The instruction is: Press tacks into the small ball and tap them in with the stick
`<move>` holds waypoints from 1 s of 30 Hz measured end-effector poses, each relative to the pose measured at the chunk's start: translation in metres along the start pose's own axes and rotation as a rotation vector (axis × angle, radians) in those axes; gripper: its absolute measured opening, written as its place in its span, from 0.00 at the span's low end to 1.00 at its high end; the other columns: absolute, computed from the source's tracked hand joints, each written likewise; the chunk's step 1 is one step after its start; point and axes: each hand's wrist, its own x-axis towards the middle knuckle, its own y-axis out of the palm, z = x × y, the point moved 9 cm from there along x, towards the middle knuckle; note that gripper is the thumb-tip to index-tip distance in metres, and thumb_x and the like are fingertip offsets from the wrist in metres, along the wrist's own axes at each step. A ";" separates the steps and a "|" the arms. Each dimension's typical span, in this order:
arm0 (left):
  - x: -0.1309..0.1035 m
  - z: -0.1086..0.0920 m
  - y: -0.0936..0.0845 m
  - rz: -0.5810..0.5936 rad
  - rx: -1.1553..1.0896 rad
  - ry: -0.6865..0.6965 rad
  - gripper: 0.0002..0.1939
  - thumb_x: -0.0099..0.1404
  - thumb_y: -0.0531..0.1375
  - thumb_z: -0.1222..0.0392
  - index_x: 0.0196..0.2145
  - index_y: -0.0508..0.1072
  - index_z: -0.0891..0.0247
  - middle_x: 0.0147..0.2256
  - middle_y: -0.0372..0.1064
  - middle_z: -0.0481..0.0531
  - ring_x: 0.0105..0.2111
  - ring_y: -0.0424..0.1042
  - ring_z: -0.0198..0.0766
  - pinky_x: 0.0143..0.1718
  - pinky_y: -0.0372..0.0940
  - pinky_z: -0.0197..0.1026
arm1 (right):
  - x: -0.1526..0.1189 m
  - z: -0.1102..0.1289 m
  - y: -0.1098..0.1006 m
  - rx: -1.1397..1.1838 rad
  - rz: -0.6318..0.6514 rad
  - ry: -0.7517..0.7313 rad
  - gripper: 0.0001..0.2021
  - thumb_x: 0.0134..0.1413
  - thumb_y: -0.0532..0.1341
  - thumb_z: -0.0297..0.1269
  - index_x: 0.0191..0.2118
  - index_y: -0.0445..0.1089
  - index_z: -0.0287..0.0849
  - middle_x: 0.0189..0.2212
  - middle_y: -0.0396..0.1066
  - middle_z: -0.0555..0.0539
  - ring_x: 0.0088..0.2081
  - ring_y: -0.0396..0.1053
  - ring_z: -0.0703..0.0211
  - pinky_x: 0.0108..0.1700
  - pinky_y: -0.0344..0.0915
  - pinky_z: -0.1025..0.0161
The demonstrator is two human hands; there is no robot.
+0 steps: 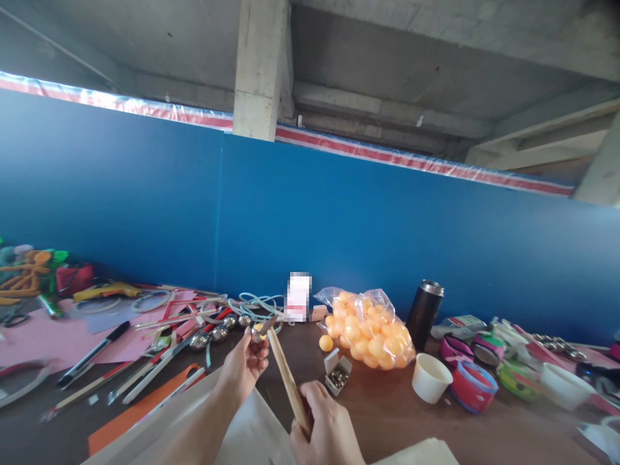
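My left hand [245, 365] is closed, pinching a small silvery round piece [257, 335] that looks like a bell; the fingers partly cover it. In my right hand [327, 423] is a hammer [287, 374], gripped low on its wooden handle. The hammer's dark metal head lies right beside the left fingertips; whether it touches the piece I cannot tell. Several shiny bells [219, 332] lie in a row just left of the left hand. A small open box [338, 372] of metal pieces stands beyond the right hand. White paper [256, 426] lies beneath the hands.
Behind the box lie a bag of orange balls [371, 329], one loose ball [326, 343] and a black flask [425, 313]. Paper cups [432, 379] and tape rolls [473, 385] stand at right. Markers [94, 354], sticks and pink paper crowd the left. A blue partition [339, 213] borders the table.
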 end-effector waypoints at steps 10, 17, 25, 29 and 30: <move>-0.001 0.001 0.004 0.018 -0.001 -0.013 0.15 0.57 0.57 0.54 0.38 0.69 0.66 0.23 0.65 0.51 0.18 0.60 0.28 0.16 0.53 0.31 | 0.002 -0.020 -0.011 0.145 -0.087 0.197 0.08 0.40 0.51 0.27 0.30 0.59 0.43 0.24 0.62 0.52 0.28 0.61 0.62 0.29 0.57 0.70; -0.003 0.001 0.007 0.045 0.044 -0.016 0.18 0.56 0.58 0.53 0.42 0.69 0.65 0.24 0.65 0.51 0.19 0.61 0.28 0.17 0.54 0.30 | -0.001 -0.063 0.026 0.307 0.121 0.447 0.03 0.42 0.52 0.30 0.25 0.63 0.41 0.20 0.63 0.53 0.24 0.62 0.64 0.23 0.53 0.71; -0.005 0.008 0.009 0.056 0.104 -0.057 0.18 0.56 0.59 0.54 0.42 0.70 0.65 0.24 0.66 0.51 0.19 0.61 0.28 0.17 0.55 0.30 | -0.007 -0.062 0.030 0.211 0.145 0.376 0.13 0.49 0.55 0.45 0.30 0.69 0.42 0.25 0.71 0.49 0.27 0.67 0.61 0.26 0.56 0.70; -0.007 0.011 0.010 0.048 0.140 -0.088 0.16 0.55 0.59 0.54 0.38 0.70 0.67 0.23 0.66 0.50 0.18 0.61 0.27 0.17 0.55 0.30 | -0.006 -0.060 0.022 0.136 0.121 0.363 0.12 0.51 0.54 0.45 0.30 0.69 0.44 0.25 0.72 0.50 0.27 0.68 0.62 0.27 0.56 0.70; -0.008 0.011 0.011 0.049 0.149 -0.090 0.16 0.55 0.59 0.54 0.38 0.70 0.67 0.23 0.66 0.50 0.18 0.61 0.27 0.17 0.55 0.30 | -0.006 -0.059 0.020 0.122 0.106 0.357 0.12 0.52 0.54 0.45 0.30 0.69 0.44 0.25 0.72 0.50 0.27 0.68 0.62 0.27 0.56 0.70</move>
